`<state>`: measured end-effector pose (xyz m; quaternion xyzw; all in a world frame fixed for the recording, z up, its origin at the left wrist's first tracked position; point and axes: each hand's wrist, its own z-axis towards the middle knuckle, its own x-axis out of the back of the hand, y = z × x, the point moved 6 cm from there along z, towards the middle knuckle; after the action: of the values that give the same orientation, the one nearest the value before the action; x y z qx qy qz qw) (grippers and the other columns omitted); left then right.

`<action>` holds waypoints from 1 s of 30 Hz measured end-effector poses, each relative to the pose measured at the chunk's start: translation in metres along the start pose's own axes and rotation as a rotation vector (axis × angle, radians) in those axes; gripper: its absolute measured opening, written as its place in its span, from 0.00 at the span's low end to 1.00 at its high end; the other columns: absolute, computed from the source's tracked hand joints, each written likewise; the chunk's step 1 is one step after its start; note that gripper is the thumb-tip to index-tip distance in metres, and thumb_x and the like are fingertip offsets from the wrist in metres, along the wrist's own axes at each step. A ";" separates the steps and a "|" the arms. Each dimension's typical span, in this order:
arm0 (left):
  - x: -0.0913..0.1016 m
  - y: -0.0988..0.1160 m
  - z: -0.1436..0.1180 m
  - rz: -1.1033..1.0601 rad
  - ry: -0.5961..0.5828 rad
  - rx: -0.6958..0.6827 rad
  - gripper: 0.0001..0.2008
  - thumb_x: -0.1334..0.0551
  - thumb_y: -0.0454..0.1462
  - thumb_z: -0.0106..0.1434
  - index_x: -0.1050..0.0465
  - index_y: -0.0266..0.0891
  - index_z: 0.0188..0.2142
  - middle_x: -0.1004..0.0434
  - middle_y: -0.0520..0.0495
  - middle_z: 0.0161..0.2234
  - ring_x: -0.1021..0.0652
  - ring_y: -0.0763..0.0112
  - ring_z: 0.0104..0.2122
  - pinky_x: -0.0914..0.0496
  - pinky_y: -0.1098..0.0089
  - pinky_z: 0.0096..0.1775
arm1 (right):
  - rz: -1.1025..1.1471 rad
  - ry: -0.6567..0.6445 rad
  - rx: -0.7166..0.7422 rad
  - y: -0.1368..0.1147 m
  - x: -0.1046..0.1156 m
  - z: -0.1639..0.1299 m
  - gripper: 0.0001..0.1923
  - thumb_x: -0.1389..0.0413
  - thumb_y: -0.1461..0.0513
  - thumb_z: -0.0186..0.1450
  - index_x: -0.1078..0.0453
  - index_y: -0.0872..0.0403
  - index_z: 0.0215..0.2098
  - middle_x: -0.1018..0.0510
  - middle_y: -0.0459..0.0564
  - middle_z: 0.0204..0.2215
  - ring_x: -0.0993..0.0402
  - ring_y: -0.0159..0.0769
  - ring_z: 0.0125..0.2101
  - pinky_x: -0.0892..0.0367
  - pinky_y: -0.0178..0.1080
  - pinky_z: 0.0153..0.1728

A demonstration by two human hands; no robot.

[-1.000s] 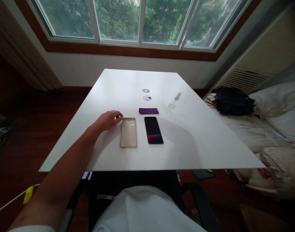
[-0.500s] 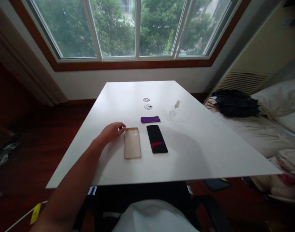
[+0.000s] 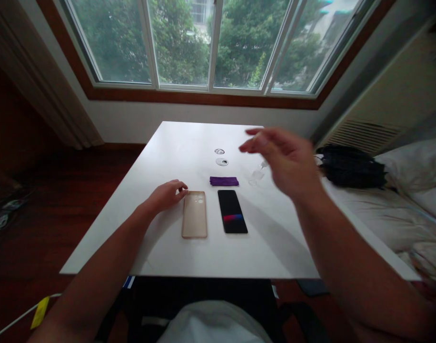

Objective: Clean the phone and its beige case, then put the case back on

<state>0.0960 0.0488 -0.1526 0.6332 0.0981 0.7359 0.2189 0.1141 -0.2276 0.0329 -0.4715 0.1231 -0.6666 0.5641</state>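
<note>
A beige phone case (image 3: 194,214) lies on the white table (image 3: 189,147), and my left hand (image 3: 165,195) rests at its top left corner, fingertips touching the case's edge. A black phone (image 3: 232,217) lies screen up just right of the case. Behind it sits a folded purple cloth (image 3: 224,181). A small clear spray bottle (image 3: 257,174) lies to the right of the cloth. My right hand (image 3: 282,159) hovers in the air above the bottle and the table's right side, fingers spread, holding nothing.
Two round cable grommets (image 3: 221,161) sit in the table behind the cloth. A bed with a black bag (image 3: 350,166) and pillows stands to the right. Windows run along the far wall. A chair and my lap are below the table's near edge.
My right hand has risen into view from the right and now hovers over the bottle. My left hand has stayed at the case's corner. The camera shifted slightly.
</note>
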 end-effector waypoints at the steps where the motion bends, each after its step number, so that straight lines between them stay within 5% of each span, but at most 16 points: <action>1: 0.000 0.001 0.000 -0.003 -0.003 0.000 0.18 0.46 0.48 0.69 0.23 0.43 0.46 0.23 0.45 0.44 0.24 0.66 0.38 0.33 0.67 0.37 | -0.021 -0.027 -0.035 0.021 -0.010 0.000 0.20 0.47 0.51 0.72 0.27 0.57 0.52 0.21 0.52 0.42 0.24 0.32 0.41 0.30 0.38 0.46; 6: -0.006 0.002 0.000 -0.003 0.003 0.004 0.18 0.45 0.49 0.70 0.24 0.43 0.48 0.26 0.46 0.48 0.24 0.67 0.39 0.32 0.67 0.39 | -0.257 -0.066 -0.235 0.153 -0.056 -0.013 0.15 0.46 0.55 0.71 0.23 0.55 0.45 0.20 0.51 0.40 0.25 0.36 0.39 0.32 0.38 0.42; 9: -0.010 0.002 0.002 -0.012 0.020 -0.003 0.18 0.45 0.49 0.70 0.24 0.43 0.49 0.27 0.45 0.50 0.24 0.67 0.39 0.31 0.67 0.40 | -0.311 -0.006 -0.173 0.195 -0.066 -0.019 0.14 0.46 0.58 0.70 0.23 0.55 0.48 0.21 0.52 0.45 0.25 0.39 0.44 0.31 0.40 0.48; 16: -0.014 0.008 0.006 -0.022 0.047 -0.019 0.16 0.44 0.47 0.70 0.24 0.42 0.47 0.27 0.45 0.48 0.24 0.66 0.41 0.30 0.65 0.45 | -0.451 -0.056 -0.115 0.223 -0.079 -0.020 0.19 0.49 0.60 0.72 0.28 0.61 0.55 0.26 0.58 0.54 0.31 0.42 0.56 0.40 0.42 0.61; 21: -0.016 0.010 0.009 -0.016 0.075 -0.032 0.15 0.43 0.46 0.70 0.23 0.41 0.47 0.26 0.43 0.47 0.26 0.61 0.47 0.32 0.61 0.50 | -0.465 -0.072 -0.208 0.239 -0.085 -0.022 0.23 0.45 0.59 0.69 0.30 0.61 0.59 0.26 0.60 0.53 0.29 0.49 0.52 0.37 0.50 0.58; 30: -0.023 0.007 0.010 -0.035 0.083 -0.022 0.17 0.44 0.47 0.71 0.23 0.40 0.48 0.26 0.43 0.48 0.25 0.62 0.46 0.31 0.62 0.49 | -0.353 -0.021 -0.218 0.240 -0.085 -0.023 0.19 0.42 0.65 0.65 0.27 0.56 0.55 0.24 0.53 0.45 0.27 0.37 0.44 0.33 0.39 0.51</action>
<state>0.1069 0.0309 -0.1684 0.5977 0.1100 0.7587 0.2345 0.2419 -0.2423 -0.1884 -0.5511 0.1040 -0.7329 0.3852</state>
